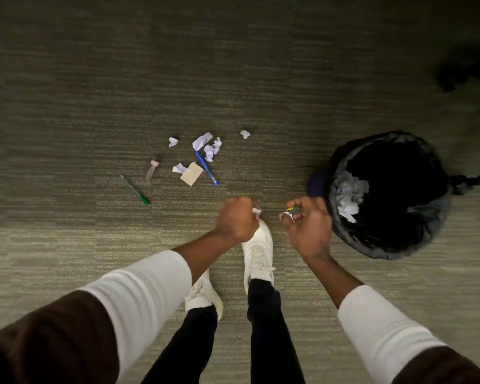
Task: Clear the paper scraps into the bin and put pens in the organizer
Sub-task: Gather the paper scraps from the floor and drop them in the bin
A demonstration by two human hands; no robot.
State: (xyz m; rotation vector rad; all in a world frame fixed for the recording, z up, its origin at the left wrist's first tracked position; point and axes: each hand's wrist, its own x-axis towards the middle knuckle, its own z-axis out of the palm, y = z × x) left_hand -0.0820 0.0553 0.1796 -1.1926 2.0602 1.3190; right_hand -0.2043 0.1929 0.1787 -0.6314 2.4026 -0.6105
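Note:
I look down at a carpet floor. My left hand [237,217] is closed on a small white paper scrap [256,211]. My right hand [306,225] pinches a crumpled scrap with green and yellow on it [291,213], just left of the black lined bin [344,162]. White scraps [351,196] lie inside the bin. Farther ahead on the carpet lie several white scraps [212,151], a tan paper piece [192,174], a blue pen [206,168] and a green pen [135,189].
A small clear tube with a pink cap [152,169] lies left of the scraps. My white shoes [258,253] stand below the hands. A dark shape [466,70], perhaps a chair base, sits at the far right. No organizer is in view.

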